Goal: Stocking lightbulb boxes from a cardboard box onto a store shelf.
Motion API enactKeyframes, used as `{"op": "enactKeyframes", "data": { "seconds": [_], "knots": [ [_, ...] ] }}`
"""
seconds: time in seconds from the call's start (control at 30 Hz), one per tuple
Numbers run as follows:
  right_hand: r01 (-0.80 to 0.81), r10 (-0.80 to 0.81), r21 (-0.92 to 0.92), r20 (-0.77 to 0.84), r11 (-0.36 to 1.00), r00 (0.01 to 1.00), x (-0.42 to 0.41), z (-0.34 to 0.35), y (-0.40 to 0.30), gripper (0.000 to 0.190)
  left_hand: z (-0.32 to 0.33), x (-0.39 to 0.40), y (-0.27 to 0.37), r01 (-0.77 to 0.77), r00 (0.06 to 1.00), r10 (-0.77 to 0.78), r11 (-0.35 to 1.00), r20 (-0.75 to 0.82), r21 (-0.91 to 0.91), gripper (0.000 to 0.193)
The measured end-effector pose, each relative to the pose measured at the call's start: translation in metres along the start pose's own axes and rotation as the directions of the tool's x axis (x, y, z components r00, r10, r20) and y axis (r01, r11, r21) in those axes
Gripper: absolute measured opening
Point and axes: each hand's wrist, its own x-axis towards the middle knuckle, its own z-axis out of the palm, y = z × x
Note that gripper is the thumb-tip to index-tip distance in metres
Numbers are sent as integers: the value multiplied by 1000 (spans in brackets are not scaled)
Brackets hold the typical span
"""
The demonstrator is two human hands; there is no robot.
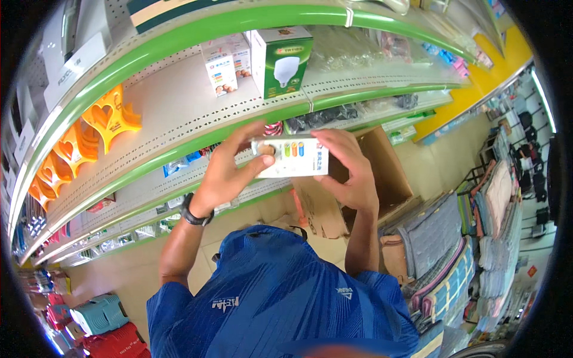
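A small white printed cardboard box (297,157) lies sideways between my two hands, in front of the shelf edge. My left hand (233,168) grips its left end, the thumb across the printed face; a black band is on that wrist. My right hand (349,170) holds the right end between thumb and fingers. On the shelf beyond stand similar white boxes (223,71), beside a larger green light bulb box (286,65).
Orange plastic items (112,117) stand along the shelf at left. An open cardboard carton (380,165) is on the floor beyond my right hand. Folded textiles (432,230) are stacked at right. Red and teal goods (100,313) lie at lower left.
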Motion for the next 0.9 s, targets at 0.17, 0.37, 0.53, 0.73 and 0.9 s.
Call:
{"op": "enactKeyframes", "data": {
  "seconds": [0.17,0.37,0.53,0.73,0.9],
  "knots": [
    [9,-13,27,129,1000,992,8,14,-11,66,-30,14,2,125,929,-164,983,331,137,78],
    [-191,192,87,-2,978,981,-2,18,-10,68,-48,19,-18,24,999,-21,998,-43,65,76],
    [-334,328,69,81,940,941,-25,27,6,68,-49,64,-54,37,881,126,943,-455,332,72],
    [-387,383,27,107,922,918,-40,34,11,62,-47,84,-87,99,856,112,922,-504,374,77],
    [-435,430,32,102,900,897,-46,38,12,59,-50,87,-95,23,851,179,926,-494,376,75]
  ]
}}
